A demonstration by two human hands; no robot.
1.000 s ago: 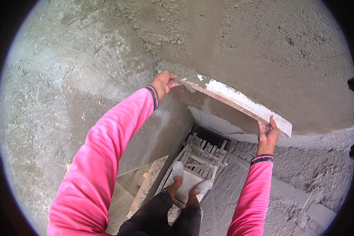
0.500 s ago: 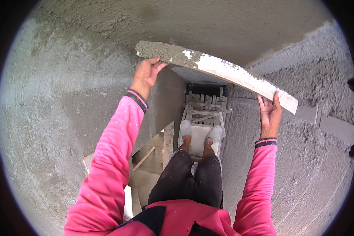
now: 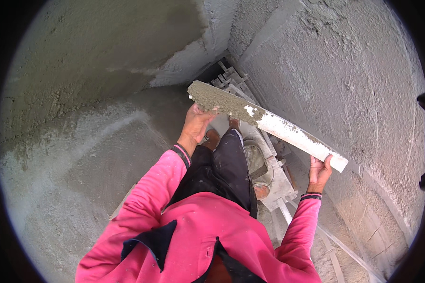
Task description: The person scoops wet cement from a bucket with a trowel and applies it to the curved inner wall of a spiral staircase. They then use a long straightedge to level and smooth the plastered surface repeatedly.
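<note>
A long white plasterer's straightedge (image 3: 293, 135) is held out in front of me, slanting from the upper left down to the right. Wet grey mortar (image 3: 224, 103) is heaped along its left half, with thin smears toward the right. My left hand (image 3: 196, 124) is closed on the lower edge under the mortar-covered end; some of its fingers are hidden behind the board. Near the clean right end, my right hand (image 3: 319, 170) grips with the thumb over the face and fingers underneath.
I stand on a narrow plank scaffold (image 3: 281, 186). A tub (image 3: 256, 160) with grey mortar and an orange round object (image 3: 261, 191) sit beside my legs. Rough plastered walls rise at the left (image 3: 71, 155) and right (image 3: 326, 80); a darker wet patch (image 3: 127, 33) covers the upper left.
My body and view have turned, bringing the tub and orange object into sight. The straightedge has come down from the upper wall and nearer to my body, still in both hands.
</note>
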